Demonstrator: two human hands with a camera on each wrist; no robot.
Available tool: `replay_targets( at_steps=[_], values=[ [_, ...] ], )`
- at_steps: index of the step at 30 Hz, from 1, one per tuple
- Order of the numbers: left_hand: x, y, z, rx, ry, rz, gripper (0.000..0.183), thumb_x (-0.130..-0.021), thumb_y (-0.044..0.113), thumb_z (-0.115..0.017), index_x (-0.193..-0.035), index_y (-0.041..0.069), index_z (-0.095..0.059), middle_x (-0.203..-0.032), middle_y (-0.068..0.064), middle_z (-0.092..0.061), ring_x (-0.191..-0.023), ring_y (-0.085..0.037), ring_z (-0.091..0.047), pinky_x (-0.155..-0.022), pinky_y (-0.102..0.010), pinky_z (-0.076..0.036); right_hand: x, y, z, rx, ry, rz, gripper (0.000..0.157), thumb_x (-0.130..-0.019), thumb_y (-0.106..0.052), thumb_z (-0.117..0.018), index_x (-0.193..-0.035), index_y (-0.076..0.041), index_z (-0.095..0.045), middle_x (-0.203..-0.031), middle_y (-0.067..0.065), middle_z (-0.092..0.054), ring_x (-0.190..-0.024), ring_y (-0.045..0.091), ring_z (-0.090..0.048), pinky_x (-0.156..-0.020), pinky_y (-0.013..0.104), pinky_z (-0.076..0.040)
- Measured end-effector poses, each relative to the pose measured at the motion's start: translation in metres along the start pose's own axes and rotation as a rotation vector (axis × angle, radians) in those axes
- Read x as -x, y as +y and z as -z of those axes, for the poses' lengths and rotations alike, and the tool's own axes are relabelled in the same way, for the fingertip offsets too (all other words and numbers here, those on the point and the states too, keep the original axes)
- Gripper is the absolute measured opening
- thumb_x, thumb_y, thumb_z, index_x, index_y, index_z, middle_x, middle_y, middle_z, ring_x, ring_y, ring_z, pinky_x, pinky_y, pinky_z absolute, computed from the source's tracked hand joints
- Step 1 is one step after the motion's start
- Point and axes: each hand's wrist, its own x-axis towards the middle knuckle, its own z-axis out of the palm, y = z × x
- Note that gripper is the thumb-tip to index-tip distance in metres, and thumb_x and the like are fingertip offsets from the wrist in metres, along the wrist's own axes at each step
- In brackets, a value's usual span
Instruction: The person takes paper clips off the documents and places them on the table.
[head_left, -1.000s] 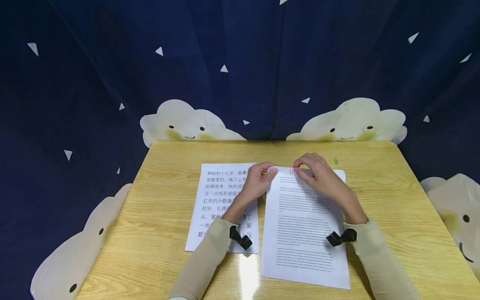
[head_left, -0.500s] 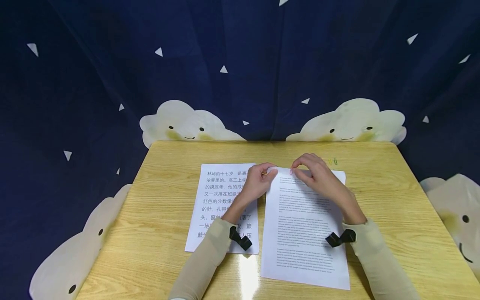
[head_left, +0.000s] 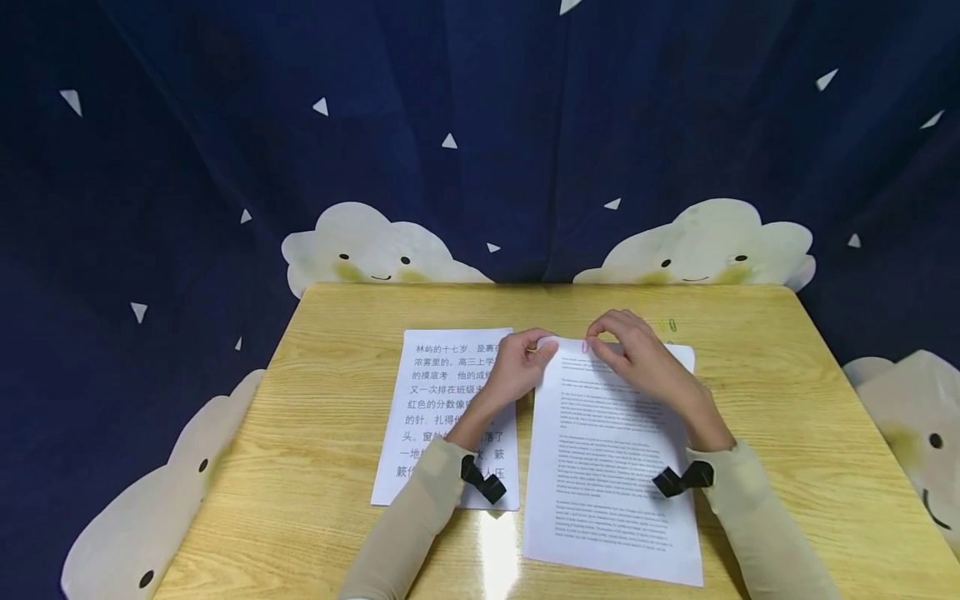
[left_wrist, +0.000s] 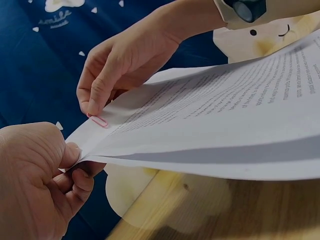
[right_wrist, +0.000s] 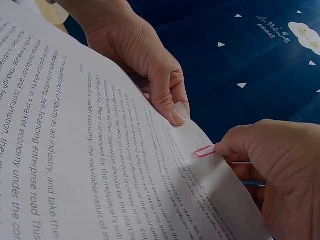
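Observation:
My left hand [head_left: 520, 365] pinches the top left corner of a printed paper stack [head_left: 607, 467], thumb above and fingers below. A pink paper clip [right_wrist: 204, 151] sits over the top edge of the sheets, its loop lying on the printed face. The thumb and forefinger of my right hand [head_left: 637, 354] pinch the clip's outer end, as the right wrist view shows. In the left wrist view the sheets [left_wrist: 210, 120] are raised at this edge, with a gap between layers near my left hand.
A second sheet with large Chinese characters [head_left: 442, 417] lies on the wooden table [head_left: 300, 433] at left, partly under my left forearm. A green paper clip [head_left: 672, 325] and a yellow one [head_left: 662, 325] lie beyond my right hand. A dark blue curtain [head_left: 480, 100] hangs behind.
The pink paper clip appears slightly lower on the top edge of the paper than a second ago. Both hands keep nearly the same place and grip.

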Motion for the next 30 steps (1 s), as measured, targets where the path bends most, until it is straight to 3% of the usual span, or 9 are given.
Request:
replay_targets(
  at_steps=[6,18,23,30],
  values=[
    [-0.0011,0.0013,-0.0006,-0.001,0.0,0.001,0.018,-0.105,0.008,-0.062,-0.112,-0.002,-0.076,-0.082,-0.016,-0.074,-0.049,-0.008,-0.052,-0.045,-0.022,-0.04,-0.0004,-0.0014,0.0015,0.005,-0.001,-0.008,0.006,-0.105,-0.015,-0.065,-0.104,-0.01,-0.069,-0.108,0.005,-0.069,-0.107,0.03,-0.058,-0.094,0.047,-0.044],
    [-0.0005,-0.0004,-0.0004,0.014,0.003,-0.002,0.019,-0.105,0.01,-0.062,-0.113,-0.001,-0.076,-0.081,-0.01,-0.074,-0.05,-0.008,-0.057,-0.045,-0.023,-0.043,-0.0017,-0.0021,0.0028,-0.001,0.0,-0.003,0.006,-0.105,-0.015,-0.065,-0.103,-0.011,-0.069,-0.108,0.004,-0.069,-0.106,0.027,-0.058,-0.093,0.045,-0.044],
    [-0.001,-0.0008,-0.0008,0.014,0.007,-0.005,0.018,-0.105,0.009,-0.063,-0.112,-0.002,-0.076,-0.083,-0.014,-0.075,-0.053,-0.008,-0.06,-0.049,-0.022,-0.047,-0.0011,-0.0007,0.0016,-0.001,0.02,0.01,0.005,-0.104,-0.015,-0.066,-0.102,-0.011,-0.069,-0.107,0.002,-0.069,-0.105,0.021,-0.056,-0.092,0.043,-0.044],
    [-0.0006,-0.0014,-0.001,-0.006,0.009,-0.046,0.018,-0.103,0.006,-0.064,-0.112,-0.006,-0.075,-0.084,-0.023,-0.075,-0.058,-0.01,-0.059,-0.053,-0.02,-0.048,0.0005,0.0015,-0.0011,-0.011,0.035,0.02,0.007,-0.104,-0.015,-0.066,-0.1,-0.011,-0.069,-0.105,0.001,-0.069,-0.105,0.023,-0.057,-0.091,0.043,-0.044]
  ],
)
